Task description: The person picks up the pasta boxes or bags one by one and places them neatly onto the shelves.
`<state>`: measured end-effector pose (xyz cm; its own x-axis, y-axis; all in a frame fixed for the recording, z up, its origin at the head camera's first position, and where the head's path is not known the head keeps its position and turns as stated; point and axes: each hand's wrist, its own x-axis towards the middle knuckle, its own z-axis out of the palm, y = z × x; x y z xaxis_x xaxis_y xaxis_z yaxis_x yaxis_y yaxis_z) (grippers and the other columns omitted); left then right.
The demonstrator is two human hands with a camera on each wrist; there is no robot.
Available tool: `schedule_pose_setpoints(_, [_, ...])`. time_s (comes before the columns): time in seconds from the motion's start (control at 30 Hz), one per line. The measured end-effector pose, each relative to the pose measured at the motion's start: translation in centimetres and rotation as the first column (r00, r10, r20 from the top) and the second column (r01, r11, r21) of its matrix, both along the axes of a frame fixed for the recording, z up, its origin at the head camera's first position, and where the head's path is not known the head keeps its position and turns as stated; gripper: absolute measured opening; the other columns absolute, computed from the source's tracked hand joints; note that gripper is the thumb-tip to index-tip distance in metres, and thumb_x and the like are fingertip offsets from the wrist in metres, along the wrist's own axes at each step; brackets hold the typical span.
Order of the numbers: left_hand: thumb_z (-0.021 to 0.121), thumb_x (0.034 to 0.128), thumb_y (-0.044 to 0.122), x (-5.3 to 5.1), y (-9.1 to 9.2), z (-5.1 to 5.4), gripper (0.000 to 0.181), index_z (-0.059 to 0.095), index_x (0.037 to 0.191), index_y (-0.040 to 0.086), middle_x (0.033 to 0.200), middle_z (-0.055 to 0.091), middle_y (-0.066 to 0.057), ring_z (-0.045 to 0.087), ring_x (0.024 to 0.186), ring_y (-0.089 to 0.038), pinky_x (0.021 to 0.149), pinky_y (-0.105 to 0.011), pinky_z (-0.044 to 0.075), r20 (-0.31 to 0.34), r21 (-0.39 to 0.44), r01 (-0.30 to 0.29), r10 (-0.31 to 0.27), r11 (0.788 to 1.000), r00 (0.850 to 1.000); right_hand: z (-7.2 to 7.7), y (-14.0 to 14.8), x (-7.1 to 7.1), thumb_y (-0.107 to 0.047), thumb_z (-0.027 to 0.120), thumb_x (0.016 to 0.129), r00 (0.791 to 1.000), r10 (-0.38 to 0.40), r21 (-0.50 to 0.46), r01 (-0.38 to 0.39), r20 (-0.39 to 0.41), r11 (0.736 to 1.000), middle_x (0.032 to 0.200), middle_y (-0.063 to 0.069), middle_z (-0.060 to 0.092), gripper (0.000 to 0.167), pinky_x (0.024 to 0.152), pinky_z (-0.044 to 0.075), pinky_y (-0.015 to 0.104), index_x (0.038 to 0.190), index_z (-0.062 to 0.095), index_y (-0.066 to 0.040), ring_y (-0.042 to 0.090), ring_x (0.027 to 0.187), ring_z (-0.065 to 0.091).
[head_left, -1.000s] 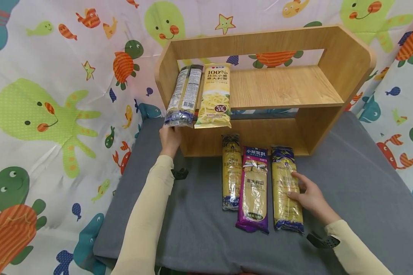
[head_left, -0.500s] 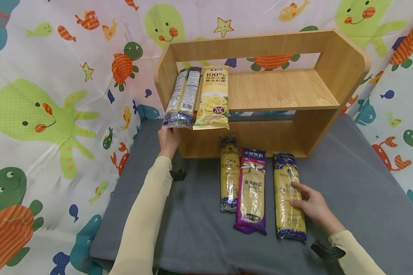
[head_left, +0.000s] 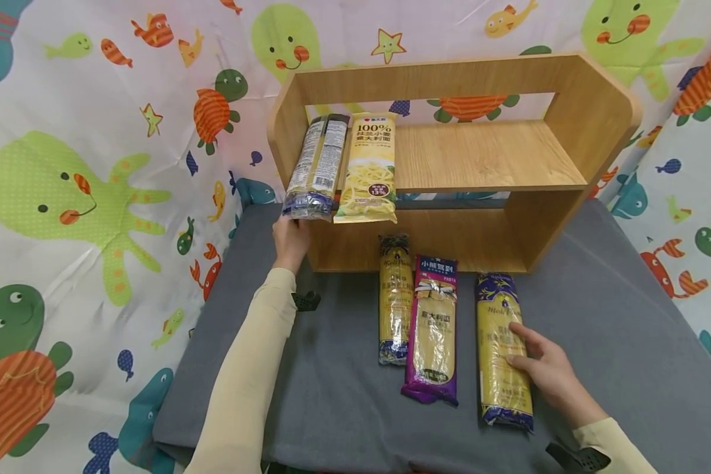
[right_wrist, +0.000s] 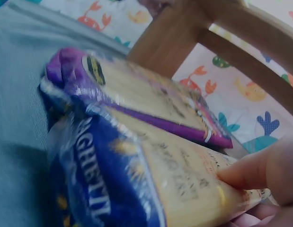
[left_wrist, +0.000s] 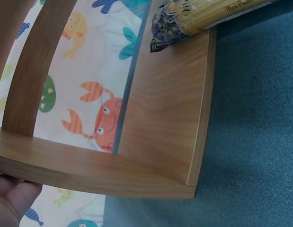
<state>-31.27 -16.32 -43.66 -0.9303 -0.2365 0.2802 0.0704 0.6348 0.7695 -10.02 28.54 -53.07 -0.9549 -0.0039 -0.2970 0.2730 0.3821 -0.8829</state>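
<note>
At the shelf's left side, my left hand (head_left: 291, 242) holds the side panel below a dark-and-clear pasta pack (head_left: 316, 168); the left wrist view shows its curled fingers (left_wrist: 17, 196) against the wooden edge. My right hand (head_left: 553, 375) grips a blue-and-yellow spaghetti pack (head_left: 502, 355) on the grey cloth, a fingertip over its face. Left of that pack lie a purple pasta pack (head_left: 435, 329) and another blue-and-yellow pack (head_left: 395, 303), whose far end reaches the lower shelf. In the right wrist view, the gripped pack (right_wrist: 170, 179) lies beside the purple one (right_wrist: 137, 92).
The two-tier wooden shelf (head_left: 486, 155) stands at the back of the grey-covered table (head_left: 343, 395). A yellow pasta pack (head_left: 366, 171) lies on its upper tier, beside the dark-and-clear one. Behind hangs a cloth (head_left: 178, 131) printed with sea animals.
My right hand and the spaghetti pack have moved right and nearer to me, widening the gap to the purple pack. My left hand keeps its place at the shelf.
</note>
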Motion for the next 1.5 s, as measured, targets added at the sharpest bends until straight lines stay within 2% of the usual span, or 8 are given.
schedule_pose_setpoints(0.13, [0.044, 0.1102, 0.025, 0.0, -0.1, 0.0, 0.037, 0.062, 0.133, 0.003, 0.107, 0.072, -0.022, 0.067, 0.082, -0.036, 0.067, -0.043, 0.051, -0.022, -0.015, 0.000, 0.000, 1.000, 1.000, 0.8, 0.0, 0.7, -0.003, 0.060, 0.099, 0.997, -0.030, -0.142, 0.039, 0.064, 0.989, 0.160, 0.032, 0.030, 0.077, 0.078, 0.056, 0.024, 0.162, 0.016, -0.001, -0.014, 0.094, 0.054])
schedule_pose_setpoints(0.27, [0.043, 0.1102, 0.024, -0.1, -0.3, 0.0, 0.037, 0.063, 0.133, 0.002, 0.106, 0.072, -0.023, 0.066, 0.078, -0.036, 0.063, -0.040, 0.046, -0.046, -0.027, -0.001, 0.000, 1.000, 0.999, 2.1, 0.3, 1.5, -0.002, 0.060, 0.099, 0.997, -0.036, -0.304, 0.053, 0.062, 0.951, 0.139, -0.005, 0.059, 0.077, 0.075, 0.059, 0.029, 0.164, 0.018, -0.008, -0.003, 0.096, 0.065])
schedule_pose_setpoints(0.37, [0.044, 0.1101, 0.023, -0.1, -0.3, 0.0, 0.036, 0.062, 0.134, 0.003, 0.109, 0.072, -0.023, 0.066, 0.078, -0.035, 0.063, -0.039, 0.046, -0.043, -0.024, -0.004, 0.003, 1.000, 0.999, 3.5, 0.5, 1.9, 0.001, 0.058, 0.099, 1.000, -0.006, -0.421, 0.010, 0.010, 0.907, 0.120, -0.028, 0.060, 0.072, 0.074, 0.060, 0.030, 0.162, 0.028, -0.019, 0.003, 0.098, 0.068])
schedule_pose_setpoints(0.57, [0.045, 0.1100, 0.025, -0.2, -0.2, -0.2, 0.037, 0.061, 0.135, 0.004, 0.111, 0.072, -0.021, 0.068, 0.084, -0.035, 0.066, -0.042, 0.050, -0.010, -0.008, 0.000, 0.000, 1.000, 1.000, 7.1, 0.6, 2.0, 0.005, 0.052, 0.101, 0.994, 0.071, -0.504, -0.102, -0.081, 0.858, 0.125, -0.026, 0.063, 0.060, 0.075, 0.060, 0.030, 0.146, 0.047, -0.035, 0.007, 0.100, 0.070])
schedule_pose_setpoints(0.87, [0.045, 0.1099, 0.024, -0.2, -0.2, -0.1, 0.036, 0.061, 0.134, 0.003, 0.113, 0.072, -0.022, 0.070, 0.088, -0.037, 0.070, -0.047, 0.054, -0.020, -0.009, -0.005, 0.005, 1.000, 1.000, 14.6, 0.3, 0.2, 0.010, 0.042, 0.103, 0.971, 0.207, -0.619, -0.234, -0.116, 0.749, 0.125, -0.008, 0.068, 0.060, 0.075, 0.062, 0.036, 0.141, 0.056, -0.033, 0.017, 0.101, 0.073])
schedule_pose_setpoints(1.13, [0.045, 0.1091, 0.021, -0.3, -0.1, -0.2, 0.034, 0.066, 0.125, -0.001, 0.111, 0.072, -0.027, 0.070, 0.095, -0.043, 0.079, -0.055, 0.054, -0.077, -0.066, -0.012, 0.007, 0.998, 0.997, 20.1, -1.3, -2.9, 0.007, 0.050, 0.102, 0.985, 0.162, -0.568, -0.170, -0.065, 0.805, 0.125, -0.006, 0.066, 0.056, 0.076, 0.062, 0.036, 0.143, 0.055, -0.031, 0.017, 0.102, 0.071])
schedule_pose_setpoints(1.3, [0.045, 0.1092, 0.023, -0.4, -0.2, -0.3, 0.034, 0.067, 0.120, -0.001, 0.109, 0.073, -0.027, 0.070, 0.096, -0.044, 0.081, -0.055, 0.054, -0.093, -0.077, -0.013, 0.006, 0.997, 0.996, 22.5, -3.0, -5.8, 0.003, 0.055, 0.102, 0.992, 0.127, -0.542, -0.103, 0.007, 0.834, 0.129, -0.009, 0.060, 0.057, 0.079, 0.061, 0.033, 0.148, 0.048, -0.030, 0.014, 0.103, 0.070])
schedule_pose_setpoints(1.5, [0.045, 0.1091, 0.021, -0.4, -0.2, -0.4, 0.033, 0.066, 0.121, -0.001, 0.103, 0.073, -0.026, 0.070, 0.085, -0.041, 0.072, -0.052, 0.053, -0.078, -0.060, -0.008, 0.003, 0.998, 0.997, 24.6, -5.4, -9.7, 0.000, 0.058, 0.100, 0.993, 0.109, -0.507, -0.072, 0.044, 0.859, 0.136, -0.006, 0.049, 0.074, 0.079, 0.060, 0.029, 0.162, 0.027, -0.026, 0.007, 0.100, 0.070])
